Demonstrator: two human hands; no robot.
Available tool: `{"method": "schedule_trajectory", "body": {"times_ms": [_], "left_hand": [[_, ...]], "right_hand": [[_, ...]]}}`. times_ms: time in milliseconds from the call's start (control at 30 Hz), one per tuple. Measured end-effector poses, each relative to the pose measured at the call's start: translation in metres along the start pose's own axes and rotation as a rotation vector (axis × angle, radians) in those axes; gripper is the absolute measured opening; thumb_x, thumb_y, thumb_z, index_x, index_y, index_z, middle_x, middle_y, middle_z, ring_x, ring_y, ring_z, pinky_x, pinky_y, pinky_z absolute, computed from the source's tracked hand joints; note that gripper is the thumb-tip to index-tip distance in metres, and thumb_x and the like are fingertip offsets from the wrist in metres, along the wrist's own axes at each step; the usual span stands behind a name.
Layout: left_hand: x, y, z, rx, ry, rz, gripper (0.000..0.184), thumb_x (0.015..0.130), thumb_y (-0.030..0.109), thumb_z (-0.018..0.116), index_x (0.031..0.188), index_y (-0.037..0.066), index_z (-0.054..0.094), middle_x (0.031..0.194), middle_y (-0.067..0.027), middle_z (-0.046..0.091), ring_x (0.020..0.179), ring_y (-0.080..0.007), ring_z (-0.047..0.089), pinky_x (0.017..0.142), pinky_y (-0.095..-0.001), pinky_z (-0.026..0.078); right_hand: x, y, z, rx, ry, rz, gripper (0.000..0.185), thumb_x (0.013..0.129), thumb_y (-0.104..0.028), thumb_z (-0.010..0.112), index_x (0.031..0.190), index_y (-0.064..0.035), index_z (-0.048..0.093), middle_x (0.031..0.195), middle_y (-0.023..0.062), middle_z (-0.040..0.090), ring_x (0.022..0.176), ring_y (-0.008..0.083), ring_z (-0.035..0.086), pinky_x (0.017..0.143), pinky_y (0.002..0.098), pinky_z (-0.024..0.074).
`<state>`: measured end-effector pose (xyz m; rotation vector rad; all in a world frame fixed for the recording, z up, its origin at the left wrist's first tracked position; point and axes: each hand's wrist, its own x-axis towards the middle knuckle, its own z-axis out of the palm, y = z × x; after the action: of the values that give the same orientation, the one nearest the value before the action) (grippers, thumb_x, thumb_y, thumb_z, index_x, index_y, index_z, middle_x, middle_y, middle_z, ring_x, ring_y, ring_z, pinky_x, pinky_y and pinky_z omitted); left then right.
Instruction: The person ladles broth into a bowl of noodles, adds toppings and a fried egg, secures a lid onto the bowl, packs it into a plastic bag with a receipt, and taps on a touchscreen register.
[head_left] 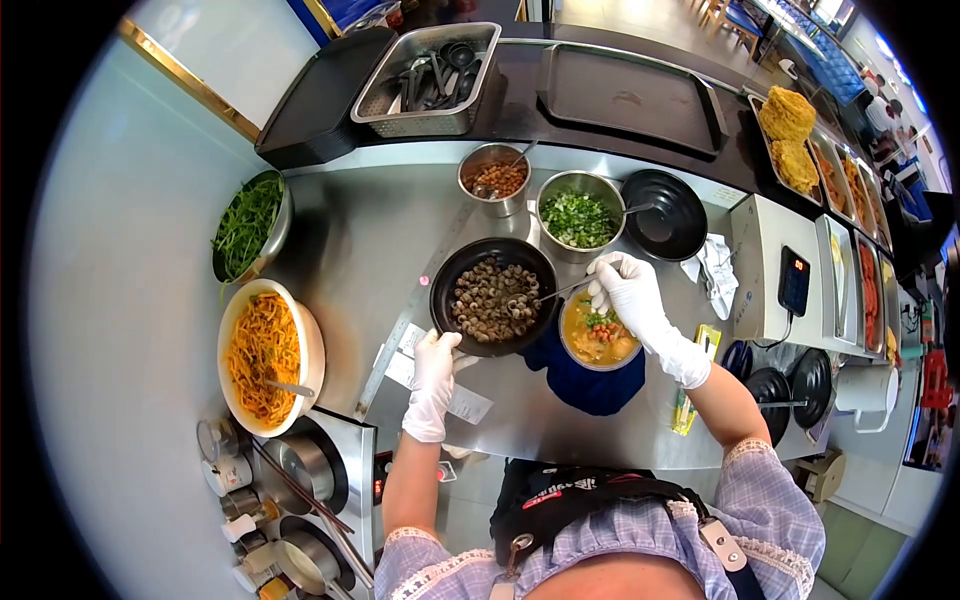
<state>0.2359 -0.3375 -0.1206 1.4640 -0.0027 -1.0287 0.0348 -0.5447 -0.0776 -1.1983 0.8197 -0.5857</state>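
A black bowl [447, 262] of small snails [490, 300] is tilted slightly above the steel counter. My left hand [434, 372], in a white glove, grips its near-left rim. In my gloved right hand [632, 296] is the handle of a metal spoon [562, 291], its tip among the snails. Just below that hand, a bowl of soup [598, 352] with chopped greens and red bits on top stands on a dark blue cloth [596, 393]. Beyond it are a steel pot of chopped green onions [580, 218] and a steel pot of brown beans or nuts [498, 180].
At left stand a white bowl of orange noodles [262, 357] and a steel bowl of greens [248, 226]. An empty black bowl [664, 214] and crumpled tissue [714, 272] lie at right. A black tray [632, 98] and a utensil bin [430, 122] sit on the back ledge.
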Motion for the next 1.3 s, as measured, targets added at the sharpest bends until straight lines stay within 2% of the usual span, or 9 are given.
{"method": "schedule_trajectory", "body": {"times_ms": [500,567,633,700,833,900,1100,1167,1300], "left_hand": [[0.015,-0.005,-0.023,0.114,0.033,0.06,0.027,0.084,0.002,0.047,0.11,0.0,0.055,0.094,-0.0108,0.064,0.075,-0.0204,0.066,0.059,-0.0319,0.059],[0.017,-0.006,-0.026,0.059,0.041,0.092,0.028,0.084,0.002,0.048,0.11,-0.001,0.056,0.093,-0.0104,0.065,0.073,-0.0202,0.066,0.058,-0.031,0.059],[0.023,-0.005,-0.033,0.043,0.035,0.093,0.028,0.084,0.001,0.048,0.11,-0.001,0.056,0.094,-0.0108,0.065,0.074,-0.0201,0.066,0.057,-0.0309,0.059],[0.024,-0.003,-0.035,0.028,0.033,0.111,0.028,0.084,0.0,0.048,0.11,-0.001,0.056,0.094,-0.0108,0.065,0.074,-0.0199,0.066,0.057,-0.031,0.059],[0.03,0.004,-0.037,-0.004,0.033,0.161,0.028,0.084,-0.002,0.048,0.11,-0.001,0.056,0.096,-0.0105,0.065,0.075,-0.0196,0.066,0.058,-0.0304,0.059],[0.039,0.0,-0.043,-0.072,0.002,0.186,0.028,0.085,-0.001,0.051,0.112,0.001,0.056,0.097,-0.0091,0.065,0.077,-0.0185,0.066,0.061,-0.0309,0.058],[0.054,0.025,-0.047,-0.144,0.06,0.149,0.031,0.083,0.0,0.053,0.114,0.004,0.057,0.097,-0.0078,0.065,0.077,-0.0192,0.065,0.064,-0.0349,0.058],[0.07,0.037,-0.05,-0.219,0.123,0.173,0.029,0.082,0.002,0.055,0.111,0.004,0.058,0.093,-0.0091,0.064,0.077,-0.0193,0.063,0.069,-0.0348,0.055],[0.127,0.037,-0.092,1.307,0.208,1.221,0.02,0.085,0.002,0.053,0.103,-0.004,0.059,0.093,-0.01,0.06,0.077,-0.0179,0.058,0.072,-0.0242,0.049]], "right_hand": [[-0.062,-0.023,-0.073,-0.046,0.139,-0.036,0.015,0.094,-0.011,0.05,0.094,0.0007,0.059,0.069,0.0043,0.062,0.055,0.0074,0.056,0.051,0.0202,0.0456],[-0.078,-0.004,-0.08,-0.204,0.105,-0.151,0.016,0.094,-0.012,0.05,0.096,0.0012,0.06,0.073,0.0034,0.062,0.062,0.0068,0.057,0.055,0.0207,0.0468],[-0.093,-0.007,-0.084,-0.898,-0.039,-0.574,0.015,0.087,-0.005,0.056,0.1,-0.0002,0.061,0.079,0.0113,0.063,0.067,0.0234,0.062,0.064,0.0311,0.051],[-0.102,-0.013,-0.079,-1.042,-0.212,-0.712,0.018,0.082,-0.003,0.058,0.1,-0.0004,0.062,0.082,0.0158,0.062,0.072,0.0308,0.061,0.066,0.0355,0.0511],[-0.083,-0.026,-0.051,-1.019,-0.141,-0.879,0.017,0.084,0.003,0.054,0.099,0.0001,0.062,0.08,0.0124,0.062,0.071,0.0222,0.062,0.064,0.0297,0.0504],[-0.057,-0.017,-0.019,-0.604,-0.049,-0.692,0.021,0.083,-0.002,0.057,0.103,0.0007,0.061,0.086,0.0156,0.062,0.076,0.0272,0.062,0.066,0.0329,0.0507],[0.029,0.03,0.1,0.004,-0.079,-0.174,0.036,0.091,-0.013,0.056,0.123,0.0029,0.051,0.087,0.0084,0.064,0.072,0.0109,0.058,0.067,0.0247,0.0485],[0.028,0.041,0.102,-0.123,-0.041,-0.175,0.049,0.089,-0.016,0.06,0.13,0.0023,0.042,0.086,0.0092,0.065,0.071,0.0124,0.058,0.067,0.0264,0.0487],[-0.036,0.012,0.062,-0.305,-0.062,-0.117,0.037,0.088,-0.021,0.057,0.119,-0.0013,0.052,0.092,0.0151,0.064,0.077,0.0246,0.062,0.072,0.0344,0.0495]]}}
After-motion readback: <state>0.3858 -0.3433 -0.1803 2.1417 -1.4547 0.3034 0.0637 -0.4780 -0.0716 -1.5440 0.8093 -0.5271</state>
